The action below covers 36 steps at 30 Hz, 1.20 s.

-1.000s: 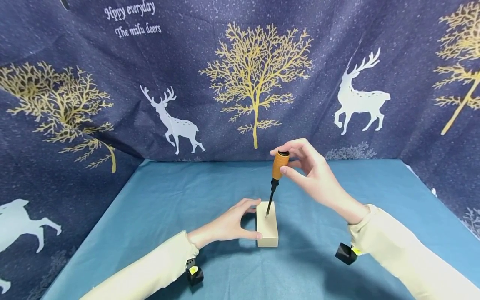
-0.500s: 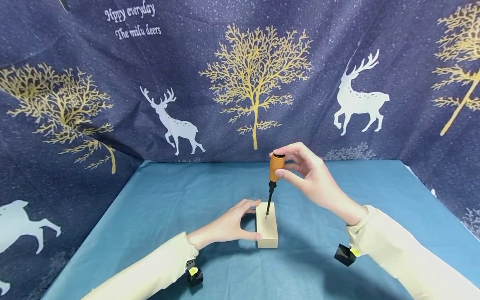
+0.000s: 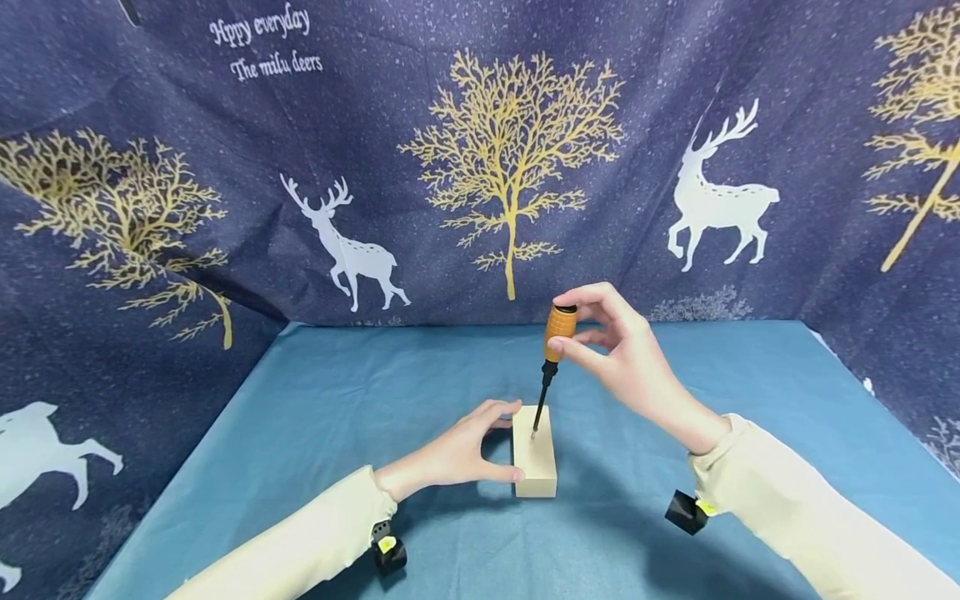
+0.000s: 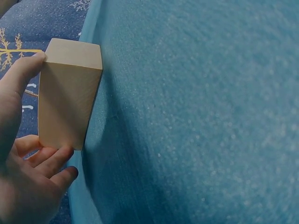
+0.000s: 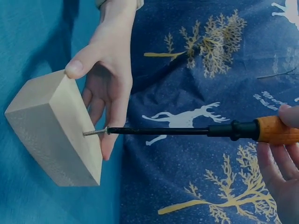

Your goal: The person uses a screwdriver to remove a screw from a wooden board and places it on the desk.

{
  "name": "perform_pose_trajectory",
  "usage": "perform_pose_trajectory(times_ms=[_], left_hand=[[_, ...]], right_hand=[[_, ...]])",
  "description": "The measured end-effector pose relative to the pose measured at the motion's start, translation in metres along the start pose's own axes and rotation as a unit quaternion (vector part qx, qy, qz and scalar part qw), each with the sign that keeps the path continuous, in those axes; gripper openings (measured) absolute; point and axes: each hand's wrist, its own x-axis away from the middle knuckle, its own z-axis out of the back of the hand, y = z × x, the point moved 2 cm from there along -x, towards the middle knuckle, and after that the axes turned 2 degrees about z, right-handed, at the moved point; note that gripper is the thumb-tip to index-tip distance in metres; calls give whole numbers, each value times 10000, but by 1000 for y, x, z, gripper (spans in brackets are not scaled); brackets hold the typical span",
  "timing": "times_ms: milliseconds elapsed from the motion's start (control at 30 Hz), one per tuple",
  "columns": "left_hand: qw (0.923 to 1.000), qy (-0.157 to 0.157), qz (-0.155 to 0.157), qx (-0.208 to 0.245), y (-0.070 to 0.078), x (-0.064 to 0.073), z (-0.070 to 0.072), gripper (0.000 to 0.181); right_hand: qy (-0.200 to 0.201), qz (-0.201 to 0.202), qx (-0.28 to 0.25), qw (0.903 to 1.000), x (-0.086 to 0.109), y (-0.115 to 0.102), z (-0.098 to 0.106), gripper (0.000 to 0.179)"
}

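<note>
A pale wooden block (image 3: 534, 460) lies on the blue cloth, its long side running away from me. My left hand (image 3: 461, 446) grips it from the left, thumb at the near end and fingers at the far end. A screw (image 5: 95, 132) stands partly sunk in the block's top face. On its head sits the tip of a screwdriver (image 3: 560, 332) with an orange handle and black shaft, leaning slightly right in the head view. My right hand (image 3: 626, 354) holds the handle between thumb and fingers, a fingertip near the black end cap.
Blue cloth (image 3: 337, 375) covers the tabletop. Behind and to the sides hangs a dark blue curtain (image 3: 600, 208) printed with white deer and golden trees. Each wrist carries a small black camera, such as the right wrist camera (image 3: 686, 512).
The screwdriver handle tipped left, then back right, while its tip stayed on the screw. My right fingers shifted around the handle. The left hand and block stayed put.
</note>
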Motion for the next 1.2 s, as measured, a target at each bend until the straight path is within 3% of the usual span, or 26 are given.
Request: perform_pose_trajectory(times_ms=[200, 300, 467, 733, 1000, 1200], left_hand=[[10000, 4, -13, -32, 0, -1, 0, 89], [10000, 3, -12, -53, 0, -1, 0, 89], [10000, -12, 18, -34, 1, 0, 0, 90], [10000, -24, -23, 7, 1, 0, 1, 88], [10000, 4, 13, 7, 2, 1, 1, 89], [10000, -7, -10, 58, 1, 1, 0, 88]], right_hand=[[-542, 172, -725, 9957, -1, -3, 1, 37], [-687, 347, -796, 9939, -2, -4, -1, 36], [-325, 416, -182, 9984, -1, -3, -2, 39], [107, 177, -48, 9998, 1, -3, 1, 42], [-30, -128, -444, 9989, 1, -3, 2, 35], [-51, -162, -370, 9992, 0, -2, 0, 40]])
